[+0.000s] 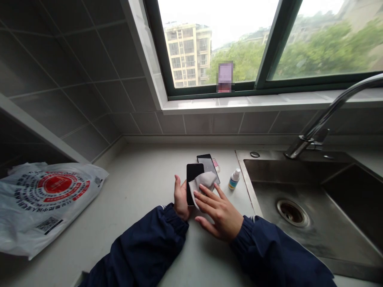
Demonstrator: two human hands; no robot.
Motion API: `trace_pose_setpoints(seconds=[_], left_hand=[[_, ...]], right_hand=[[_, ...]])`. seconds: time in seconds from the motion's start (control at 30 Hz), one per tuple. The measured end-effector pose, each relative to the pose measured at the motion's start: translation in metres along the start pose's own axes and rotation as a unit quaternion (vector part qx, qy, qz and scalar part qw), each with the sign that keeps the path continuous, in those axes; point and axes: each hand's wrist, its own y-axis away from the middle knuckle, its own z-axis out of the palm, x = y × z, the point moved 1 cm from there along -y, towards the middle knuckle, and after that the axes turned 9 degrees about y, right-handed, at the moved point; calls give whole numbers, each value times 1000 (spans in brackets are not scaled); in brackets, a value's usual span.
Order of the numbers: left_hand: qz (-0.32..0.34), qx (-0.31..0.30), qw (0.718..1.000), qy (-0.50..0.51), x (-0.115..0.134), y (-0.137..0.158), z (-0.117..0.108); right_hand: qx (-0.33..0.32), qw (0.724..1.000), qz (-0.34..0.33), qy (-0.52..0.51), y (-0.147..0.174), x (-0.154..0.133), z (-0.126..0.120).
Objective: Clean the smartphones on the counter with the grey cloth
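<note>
A black-screened smartphone (194,172) rests in my left hand (181,199), its thumb up along the left edge and its other fingers hidden beneath. Over the lower right of the screen lies a pale grey cloth (206,179). My right hand (220,213) is spread flat on the cloth, fingers apart and thumb clear of it. Just behind, a second dark phone (207,159) lies on the counter, partly covered by the cloth. To the right stands a small white-capped spray bottle (234,179) with a blue and yellow label.
On the left of the white counter (140,171) lies a white plastic bag (60,199) with red and black print. A steel sink (278,191) with a chrome faucet (317,123) is at the right. A small clear and pink item (216,165) sits beside the second phone. Behind is a window.
</note>
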Motion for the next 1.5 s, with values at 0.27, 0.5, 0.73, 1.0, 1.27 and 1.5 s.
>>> trace_pose_setpoints(seconds=[0.27, 0.5, 0.73, 1.0, 1.27, 1.5], left_hand=[[-10, 23, 999, -33, 1, 1, 0], [-5, 21, 1000, -11, 0, 2, 1], [-19, 4, 999, -28, -5, 0, -6], [-32, -116, 990, -73, -12, 3, -2], [-44, -180, 979, -85, -15, 6, 6], [-30, -120, 990, -71, -15, 2, -6]], right_hand=[[86, 995, -11, -51, 2, -5, -1], [22, 999, 9, 27, 4, 1, 10], [-34, 990, 81, 109, 6, 7, 11], [15, 981, 142, 133, 7, 14, 13], [40, 975, 171, 138, 6, 19, 14], [-14, 983, 127, 133, 8, 15, 17]])
